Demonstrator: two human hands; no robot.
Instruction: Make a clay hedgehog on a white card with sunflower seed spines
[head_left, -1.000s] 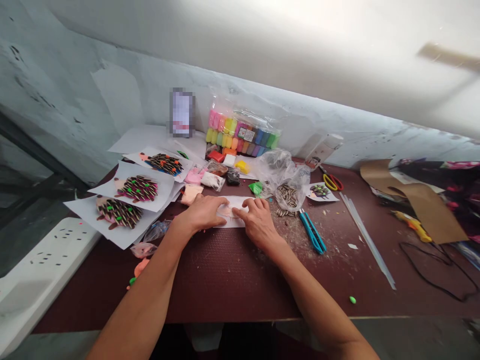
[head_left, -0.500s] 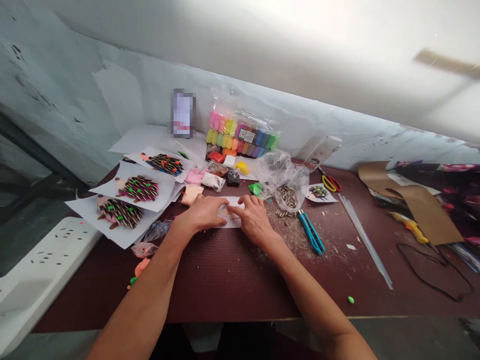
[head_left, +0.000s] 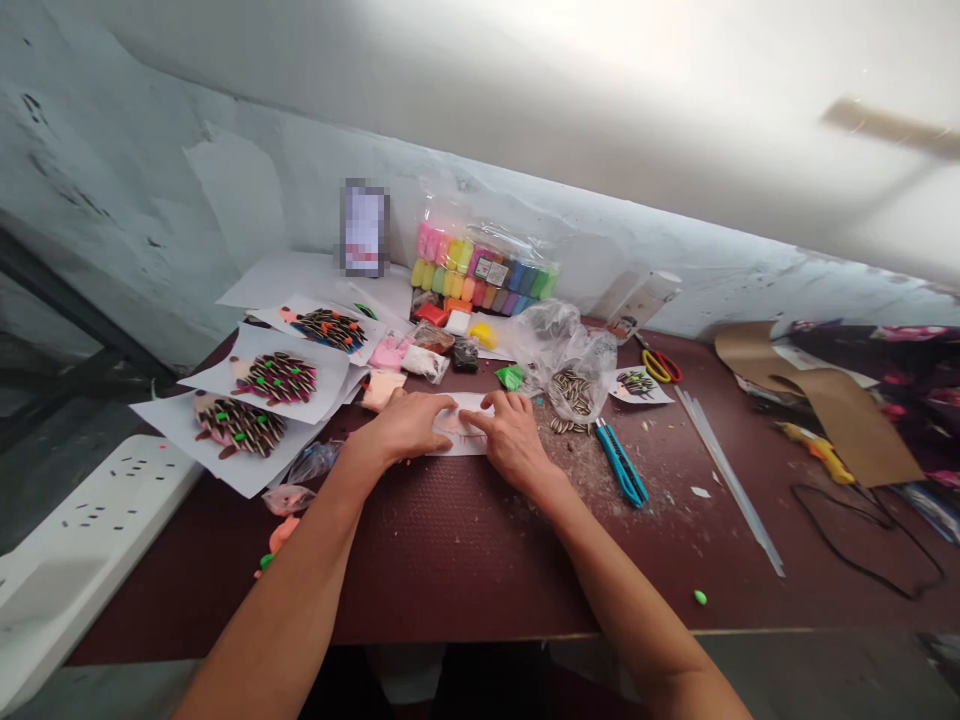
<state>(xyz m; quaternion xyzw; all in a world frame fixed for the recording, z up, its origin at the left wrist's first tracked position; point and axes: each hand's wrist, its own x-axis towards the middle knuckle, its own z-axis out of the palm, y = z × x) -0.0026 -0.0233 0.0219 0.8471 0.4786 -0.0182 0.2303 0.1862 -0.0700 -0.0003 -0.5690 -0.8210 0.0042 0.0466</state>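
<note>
A small white sheet of paper [head_left: 471,447] lies flat on the table between my hands. On it is a thin, pale pinkish patch [head_left: 453,425] that looks like modelling clay, partly covered by fingers. My left hand [head_left: 403,425] rests at the sheet's left side, thumb and forefinger apart. From the right, my right hand [head_left: 516,437] reaches over the sheet with its forefinger stretched onto the patch; its other fingers are loosely bent on the paper. Neither hand grasps anything. Just behind the left hand sits a packet of pale peach clay [head_left: 383,388].
Finished seed-covered hedgehogs [head_left: 276,378] lie on papers at left, beside a white power strip [head_left: 112,515]. Clay packs [head_left: 484,270] stand at the back. At right are a bag of striped seeds [head_left: 574,390], a blue cutter [head_left: 621,463], scissors [head_left: 661,367], glue sticks [head_left: 731,480] and a glue gun [head_left: 817,452].
My right hand has shifted slightly to the right, its forefinger sliding over the pale patch, so a bit more paper shows. The left hand has stayed in place.
</note>
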